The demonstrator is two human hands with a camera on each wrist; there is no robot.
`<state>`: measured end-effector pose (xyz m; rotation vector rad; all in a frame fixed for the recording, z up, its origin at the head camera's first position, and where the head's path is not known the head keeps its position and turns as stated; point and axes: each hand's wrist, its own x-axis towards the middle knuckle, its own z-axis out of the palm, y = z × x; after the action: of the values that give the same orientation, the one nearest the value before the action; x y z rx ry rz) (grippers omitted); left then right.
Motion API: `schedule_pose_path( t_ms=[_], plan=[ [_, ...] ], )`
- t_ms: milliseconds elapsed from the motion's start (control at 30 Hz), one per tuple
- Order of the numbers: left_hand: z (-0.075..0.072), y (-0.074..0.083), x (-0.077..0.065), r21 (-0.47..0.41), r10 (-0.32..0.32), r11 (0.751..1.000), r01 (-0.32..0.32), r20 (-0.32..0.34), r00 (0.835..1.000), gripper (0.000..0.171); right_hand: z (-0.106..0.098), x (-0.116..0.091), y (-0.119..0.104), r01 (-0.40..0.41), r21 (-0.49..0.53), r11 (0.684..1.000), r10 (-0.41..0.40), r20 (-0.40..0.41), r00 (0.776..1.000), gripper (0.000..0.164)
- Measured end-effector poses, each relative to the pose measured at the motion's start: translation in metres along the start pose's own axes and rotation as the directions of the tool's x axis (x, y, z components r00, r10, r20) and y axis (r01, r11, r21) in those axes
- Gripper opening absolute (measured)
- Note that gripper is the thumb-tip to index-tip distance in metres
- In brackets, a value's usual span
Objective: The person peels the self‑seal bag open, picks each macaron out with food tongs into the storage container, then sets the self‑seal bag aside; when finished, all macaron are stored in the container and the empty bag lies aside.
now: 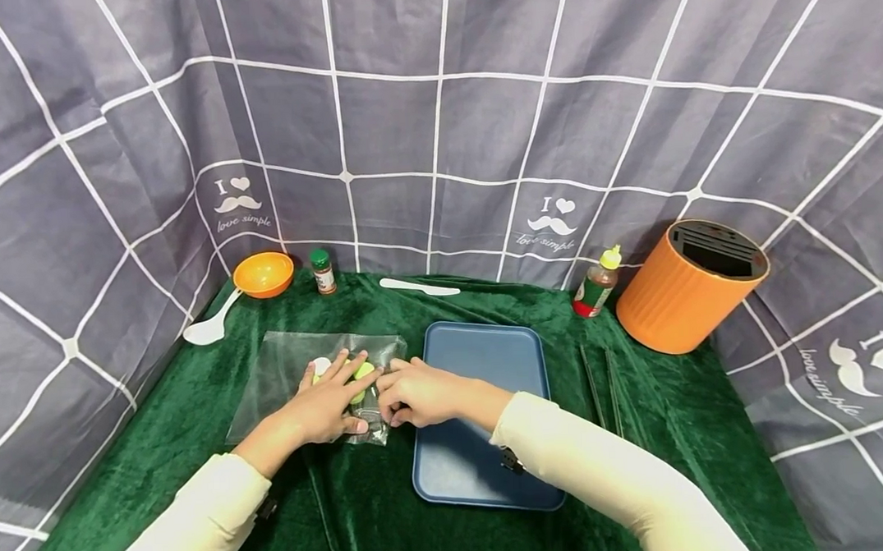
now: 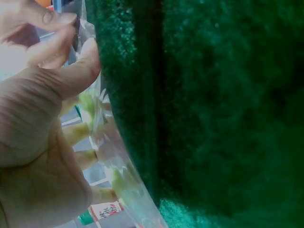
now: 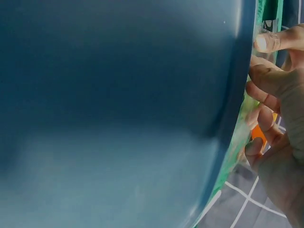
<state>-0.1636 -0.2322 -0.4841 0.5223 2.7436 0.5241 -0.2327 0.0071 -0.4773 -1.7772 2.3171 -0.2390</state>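
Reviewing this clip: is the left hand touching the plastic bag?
Touching. The head view shows the left hand laid on the plastic bag, fingers spread; the left wrist view shows its fingertips against the plastic.

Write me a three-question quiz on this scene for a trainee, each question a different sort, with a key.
1. True or false: the green-capped jar stands beside the orange bowl.
2. Which does the left hand lie on? (a) the blue tray; (b) the clear plastic bag; (c) the white knife.
3. What colour is the cap of the bottle beside the orange holder?
Key: 1. True; 2. b; 3. Yellow.
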Motion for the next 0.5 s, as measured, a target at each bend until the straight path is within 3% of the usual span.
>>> schedule_pose_path(
  t_ms=[133, 267, 367, 500],
  plan=[
    [0.01, -0.015, 0.002, -0.02, 0.042, 0.999, -0.043, -0.045, 0.998, 0.096, 0.0, -0.008, 0.0, -0.005, -0.006, 1.0, 0.006, 0.013, 1.0, 0.007],
    [0.005, -0.01, 0.0, -0.018, 0.042, 0.999, -0.043, -0.038, 0.998, 0.097, -0.001, -0.014, 0.001, -0.057, 0.007, 0.998, 0.057, -0.008, 0.998, 0.012],
    [0.001, -0.006, -0.001, -0.015, 0.03, 0.999, -0.03, -0.023, 0.999, 0.098, -0.001, -0.015, 0.0, -0.17, 0.004, 0.985, 0.17, -0.066, 0.983, 0.03],
    [-0.003, -0.003, -0.001, -0.002, 0.013, 1.0, -0.013, -0.012, 1.0, 0.102, 0.003, -0.013, 0.003, -0.358, -0.078, 0.931, 0.35, -0.092, 0.932, 0.069]
  ],
)
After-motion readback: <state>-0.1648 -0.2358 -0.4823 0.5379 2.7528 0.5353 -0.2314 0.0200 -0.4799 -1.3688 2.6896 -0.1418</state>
